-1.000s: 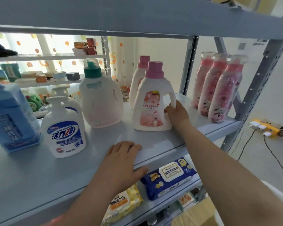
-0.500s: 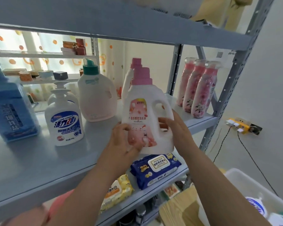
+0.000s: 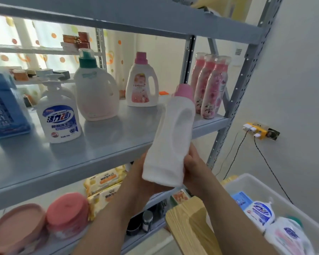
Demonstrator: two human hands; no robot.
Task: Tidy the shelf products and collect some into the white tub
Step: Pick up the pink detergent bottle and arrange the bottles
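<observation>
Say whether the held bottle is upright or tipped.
Tipped: the bottle leans right, pink cap uppermost, base between left hand and right hand.

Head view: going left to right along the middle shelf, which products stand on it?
Blue box → pump bottle → green-capped jug → pink-capped jug → three pink bottles. The held bottle is not on the shelf.

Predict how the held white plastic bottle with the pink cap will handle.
The white plastic bottle with the pink cap looks moulded and stiff. Left hand and right hand both hold its base, hinting at weight. Smooth sides may slip; the handle hollow offers a grip.
</observation>
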